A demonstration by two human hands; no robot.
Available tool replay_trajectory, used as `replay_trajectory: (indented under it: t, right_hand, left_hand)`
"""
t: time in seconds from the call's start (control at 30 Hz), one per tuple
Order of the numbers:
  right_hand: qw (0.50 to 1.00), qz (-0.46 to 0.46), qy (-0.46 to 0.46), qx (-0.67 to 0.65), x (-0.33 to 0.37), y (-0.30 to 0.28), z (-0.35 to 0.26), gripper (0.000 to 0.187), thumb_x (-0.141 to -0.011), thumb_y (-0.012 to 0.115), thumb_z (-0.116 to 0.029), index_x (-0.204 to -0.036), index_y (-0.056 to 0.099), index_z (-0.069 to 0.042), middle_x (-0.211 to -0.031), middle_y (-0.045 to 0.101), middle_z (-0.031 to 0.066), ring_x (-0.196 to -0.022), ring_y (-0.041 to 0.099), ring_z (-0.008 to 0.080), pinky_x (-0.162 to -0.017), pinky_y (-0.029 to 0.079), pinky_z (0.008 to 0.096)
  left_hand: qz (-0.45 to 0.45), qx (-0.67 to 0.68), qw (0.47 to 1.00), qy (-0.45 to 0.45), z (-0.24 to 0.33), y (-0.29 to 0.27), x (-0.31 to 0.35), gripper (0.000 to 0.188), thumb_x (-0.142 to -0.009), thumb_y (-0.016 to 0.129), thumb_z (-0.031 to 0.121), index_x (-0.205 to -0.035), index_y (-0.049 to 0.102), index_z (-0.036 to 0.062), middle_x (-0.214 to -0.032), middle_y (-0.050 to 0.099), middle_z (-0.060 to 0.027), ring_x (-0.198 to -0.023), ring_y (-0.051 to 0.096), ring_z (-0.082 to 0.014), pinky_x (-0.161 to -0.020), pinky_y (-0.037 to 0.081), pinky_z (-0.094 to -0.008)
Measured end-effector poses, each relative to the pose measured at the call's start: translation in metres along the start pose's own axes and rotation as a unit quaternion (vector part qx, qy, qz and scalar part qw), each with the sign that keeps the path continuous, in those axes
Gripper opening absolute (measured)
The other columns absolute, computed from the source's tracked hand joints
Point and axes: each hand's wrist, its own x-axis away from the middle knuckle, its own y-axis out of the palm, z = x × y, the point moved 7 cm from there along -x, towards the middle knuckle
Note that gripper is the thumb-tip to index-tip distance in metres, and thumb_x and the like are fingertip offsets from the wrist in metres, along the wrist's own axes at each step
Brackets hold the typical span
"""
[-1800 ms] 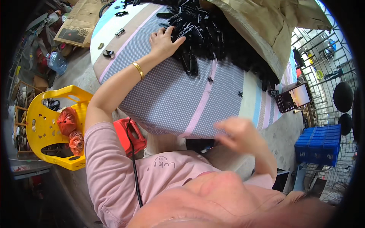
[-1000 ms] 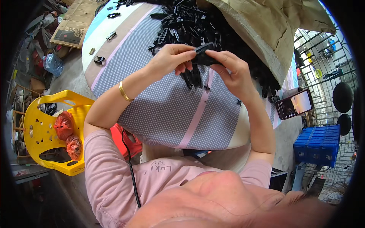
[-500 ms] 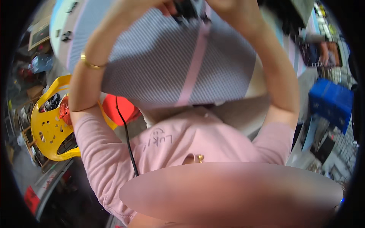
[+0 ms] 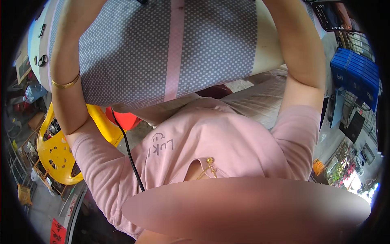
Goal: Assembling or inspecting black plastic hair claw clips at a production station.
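Both my forearms reach up over a table covered with a grey-and-white checked cloth (image 4: 219,44) that has a pink stripe. The hands themselves lie beyond the upper edge, so what they hold or touch is hidden. A gold bracelet (image 4: 66,82) circles my left forearm. Between the arms, a sliver of a black object (image 4: 141,1) shows at the top edge, too cut off to name. Past my left arm, a small black piece (image 4: 42,30) and a black loop-shaped piece (image 4: 42,60) lie on the table's left side.
A yellow plastic chair (image 4: 61,156) and a red seat-like object (image 4: 126,121) stand at the left. A black cable (image 4: 129,150) hangs along my shirt. At the right are a blue crate (image 4: 355,77) and, above it, a dark-screened device (image 4: 331,16).
The view has shifted, leaving both hands beyond the top edge. Earlier, parts of both hands showed there close together, around a dark object. The chair, table and crate sit differently in the picture.
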Motion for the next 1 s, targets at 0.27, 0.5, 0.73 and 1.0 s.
replay_trajectory:
  t: [0.27, 0.5, 0.73, 1.0]
  right_hand:
    - [0.982, 0.101, -0.026, 0.158, 0.006, -0.001, 0.004, 0.030, -0.071, 0.067, -0.020, -0.084, 0.059, 0.006, -0.080, 0.061, 0.0242, -0.076, 0.062, 0.0363, -0.070, 0.050, 0.0387]
    - [0.985, 0.082, -0.073, 0.134, -0.005, 0.001, 0.002, 0.029, -0.074, 0.059, -0.023, -0.073, 0.063, 0.005, -0.075, 0.062, 0.0224, -0.075, 0.062, 0.0364, -0.071, 0.050, 0.0400]
    - [0.992, 0.119, -0.001, 0.044, 0.003, -0.012, 0.018, 0.033, -0.076, 0.060, -0.030, -0.085, 0.064, 0.002, -0.082, 0.064, 0.0212, -0.081, 0.062, 0.0346, -0.074, 0.049, 0.0403]
    - [0.982, 0.124, 0.032, 0.136, 0.018, -0.020, 0.031, 0.037, -0.072, 0.067, -0.025, -0.099, 0.063, -0.001, -0.090, 0.064, 0.0208, -0.087, 0.061, 0.0350, -0.077, 0.048, 0.0388]
  left_hand:
    - [0.053, -0.105, 0.993, 0.005, 0.007, -0.006, -0.005, 0.032, -0.075, 0.062, -0.006, -0.106, 0.058, -0.0030, -0.084, 0.061, -0.0052, -0.069, 0.056, -0.0101, -0.062, 0.047, -0.0221]
    - [0.052, -0.264, 0.958, 0.101, -0.018, -0.029, -0.010, 0.035, -0.085, 0.065, 0.020, -0.115, 0.060, 0.0037, -0.086, 0.068, -0.0052, -0.078, 0.066, -0.0127, -0.071, 0.052, -0.0209]
    - [0.088, -0.186, 0.972, 0.110, -0.008, -0.019, -0.022, 0.032, -0.085, 0.064, 0.017, -0.113, 0.060, 0.0014, -0.085, 0.067, -0.0077, -0.077, 0.064, -0.0113, -0.070, 0.050, -0.0203]
    - [0.113, -0.153, 0.951, 0.243, -0.012, -0.009, -0.032, 0.034, -0.084, 0.065, 0.026, -0.116, 0.062, 0.0141, -0.091, 0.069, -0.0043, -0.082, 0.065, -0.0096, -0.068, 0.049, -0.0168]
